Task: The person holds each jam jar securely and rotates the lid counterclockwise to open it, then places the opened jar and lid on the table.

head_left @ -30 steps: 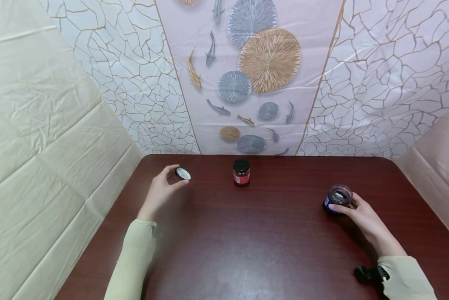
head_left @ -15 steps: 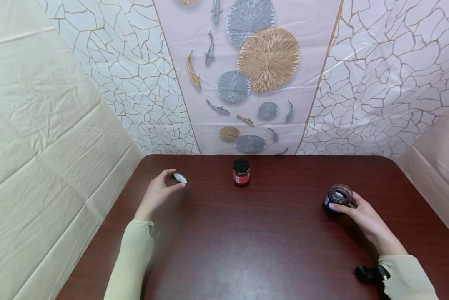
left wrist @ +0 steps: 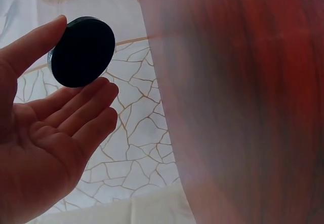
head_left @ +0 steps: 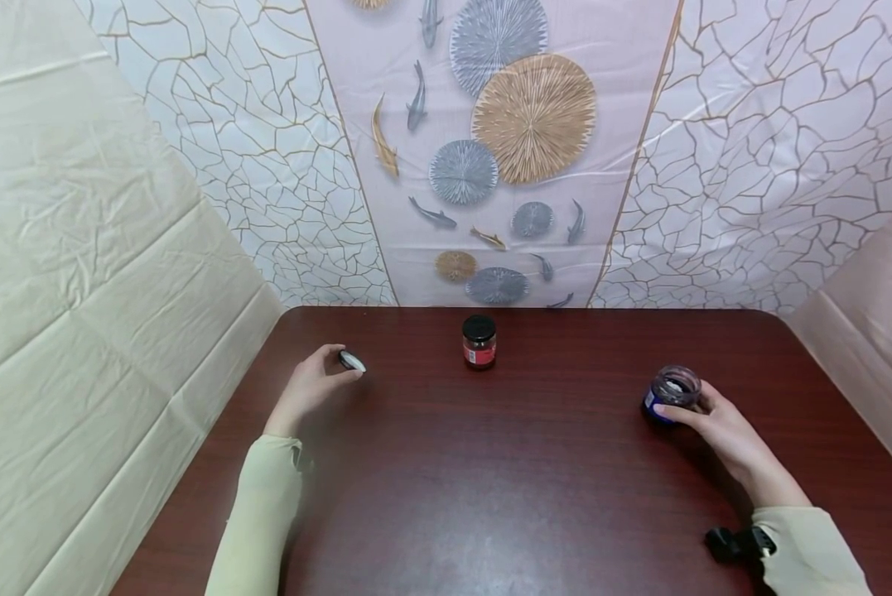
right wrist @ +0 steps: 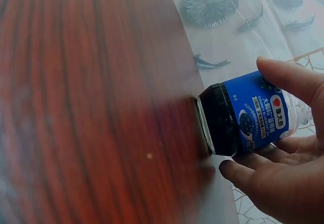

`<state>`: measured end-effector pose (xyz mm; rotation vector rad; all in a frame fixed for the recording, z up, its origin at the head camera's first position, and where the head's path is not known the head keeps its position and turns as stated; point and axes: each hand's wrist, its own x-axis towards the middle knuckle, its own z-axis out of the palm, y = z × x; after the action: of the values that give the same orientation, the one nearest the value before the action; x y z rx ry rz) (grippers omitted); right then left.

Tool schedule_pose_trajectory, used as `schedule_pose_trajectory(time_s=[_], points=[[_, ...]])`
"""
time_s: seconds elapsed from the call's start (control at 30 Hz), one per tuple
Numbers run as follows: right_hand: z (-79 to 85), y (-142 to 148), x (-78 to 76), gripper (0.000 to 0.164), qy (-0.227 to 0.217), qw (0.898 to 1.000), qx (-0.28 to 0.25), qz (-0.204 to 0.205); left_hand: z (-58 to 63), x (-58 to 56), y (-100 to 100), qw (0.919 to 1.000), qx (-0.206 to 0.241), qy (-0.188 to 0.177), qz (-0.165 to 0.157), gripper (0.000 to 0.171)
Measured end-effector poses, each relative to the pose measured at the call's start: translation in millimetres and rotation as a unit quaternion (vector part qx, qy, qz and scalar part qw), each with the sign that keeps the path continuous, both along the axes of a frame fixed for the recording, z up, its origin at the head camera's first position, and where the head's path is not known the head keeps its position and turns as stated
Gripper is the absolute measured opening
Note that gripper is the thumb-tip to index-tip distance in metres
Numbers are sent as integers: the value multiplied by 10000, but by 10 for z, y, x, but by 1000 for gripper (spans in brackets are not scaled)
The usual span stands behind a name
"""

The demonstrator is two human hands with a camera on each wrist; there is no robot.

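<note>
At the left of the table, my left hand point(head_left: 307, 393) pinches a round black jar lid point(head_left: 352, 362) between thumb and fingers. The lid tilts, with its pale underside turned toward the right. Its black top point(left wrist: 86, 54) fills the finger gap in the left wrist view. Over at the right, my right hand point(head_left: 732, 443) grips a lidless glass jam jar point(head_left: 672, 393) around its side. The jar is upright with dark contents low inside. In the right wrist view its blue label point(right wrist: 258, 113) shows blueberries, and its base is close to the tabletop.
A second jar point(head_left: 479, 346), with a black lid on and a red label, stands near the back middle of the dark reddish table point(head_left: 453, 463). Patterned cloth point(head_left: 490, 165) hangs behind the table's back edge. A black strap device point(head_left: 736, 545) sits at the right wrist.
My left hand has drifted a little left and down toward the table with the lid, which now shows its underside more edge-on. The right hand and its jar have stayed in place.
</note>
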<state>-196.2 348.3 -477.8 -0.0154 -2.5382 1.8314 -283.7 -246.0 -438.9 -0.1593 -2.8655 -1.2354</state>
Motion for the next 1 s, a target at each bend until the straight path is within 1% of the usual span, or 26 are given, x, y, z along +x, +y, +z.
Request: schedule_pose_trajectory(time_s=[0.13, 0.23, 0.33, 0.47, 0.6, 0.67, 0.77, 1.0], points=[[-3, 2, -2, 56, 19, 10000, -17, 20, -22, 12, -26, 9998, -65, -156, -51, 67], [1, -2, -2, 61, -34, 10000, 47, 24, -28, 24, -42, 9996, -35, -275, -107, 67], [9, -10, 0, 68, -182, 9997, 132, 19, -29, 26, -50, 9994, -34, -332, -122, 67], [18, -21, 3, 73, -368, 9991, 202, 23, -49, 12, -65, 9989, -246, -385, -124, 68], [21, -24, -2, 75, -402, 9989, 244, 32, -96, -6, -80, 9979, -454, -446, -126, 68], [20, -22, -7, 76, -404, 9988, 285, 31, -119, -15, -80, 9977, -468, -481, -78, 67], [19, -17, -12, 77, -433, 9984, 353, 34, -140, -24, -78, 9974, -526, -475, -117, 65], [27, -15, -13, 76, -437, 9981, 434, 40, -118, -2, -79, 9972, -583, -450, -164, 64]])
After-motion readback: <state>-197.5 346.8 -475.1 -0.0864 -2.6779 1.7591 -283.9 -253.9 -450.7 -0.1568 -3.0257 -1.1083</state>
